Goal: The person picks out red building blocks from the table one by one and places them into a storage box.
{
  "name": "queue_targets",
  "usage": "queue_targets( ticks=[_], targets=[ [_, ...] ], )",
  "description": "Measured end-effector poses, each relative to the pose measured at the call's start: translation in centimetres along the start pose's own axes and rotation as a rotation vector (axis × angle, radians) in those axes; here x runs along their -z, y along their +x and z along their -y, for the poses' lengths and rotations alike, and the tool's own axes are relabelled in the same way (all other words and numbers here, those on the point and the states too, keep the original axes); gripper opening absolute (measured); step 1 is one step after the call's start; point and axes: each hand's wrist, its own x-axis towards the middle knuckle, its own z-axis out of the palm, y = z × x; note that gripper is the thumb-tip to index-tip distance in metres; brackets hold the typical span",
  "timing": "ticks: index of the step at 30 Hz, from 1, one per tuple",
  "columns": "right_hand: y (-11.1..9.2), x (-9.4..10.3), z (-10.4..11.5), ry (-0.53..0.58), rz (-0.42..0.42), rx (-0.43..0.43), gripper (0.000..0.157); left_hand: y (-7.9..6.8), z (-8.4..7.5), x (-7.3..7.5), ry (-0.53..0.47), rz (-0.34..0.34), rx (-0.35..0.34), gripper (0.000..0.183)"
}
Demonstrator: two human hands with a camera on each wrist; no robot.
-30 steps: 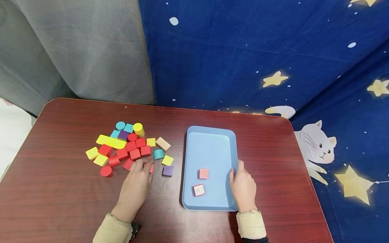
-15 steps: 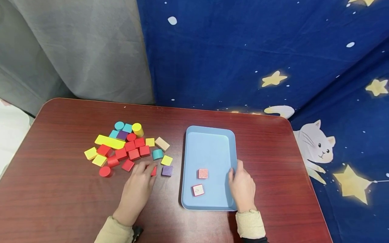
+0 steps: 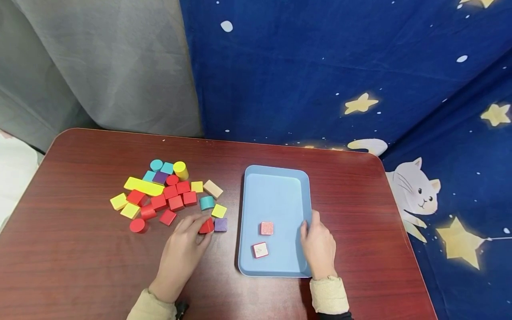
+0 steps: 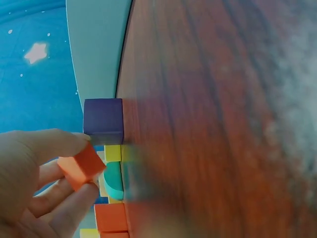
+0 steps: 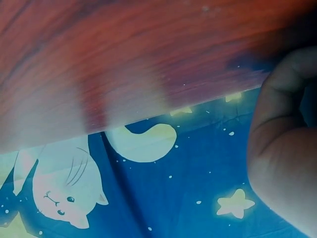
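Note:
My left hand (image 3: 182, 251) pinches a red block (image 3: 206, 226) between thumb and fingertips, just left of a purple block (image 3: 221, 225). In the left wrist view the red block (image 4: 81, 166) is tilted and held a little off the tabletop, near the purple block (image 4: 103, 120). My right hand (image 3: 318, 246) grips the right rim of a light blue tray (image 3: 276, 186), thumb on the inner side. Inside the tray lie a pink-topped block (image 3: 266, 228) and a white-topped block with red sides (image 3: 260, 250). The right wrist view shows only part of the right hand (image 5: 285, 144).
Several red blocks, a long yellow block (image 3: 144, 186), a yellow cylinder (image 3: 181, 170), a teal curved block (image 3: 206, 203) and a wooden block (image 3: 213, 189) cluster left of the tray. Curtains hang behind the dark red table (image 3: 360, 195).
My left hand has shifted right with the red block, which has tilted and come close to the purple block. My right hand and the tray stay in place.

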Motion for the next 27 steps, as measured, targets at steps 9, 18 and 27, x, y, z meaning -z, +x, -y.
queue_targets(
  ticks=[9, 18, 27],
  targets=[
    [0.0, 0.0, 0.0, 0.007, -0.003, -0.005, 0.034, -0.5, -0.6, -0.6, -0.052, -0.015, -0.002, 0.055],
    [0.0, 0.0, 0.1, 0.008, 0.008, -0.012, 0.035, -0.9, -2.3, -0.8, -0.071, -0.011, -0.017, 0.054],
    [0.0, 0.0, 0.1, 0.008, 0.009, -0.013, 0.035, -1.2, -3.9, -1.1, -0.082, -0.014, -0.097, 0.052]
  ],
)
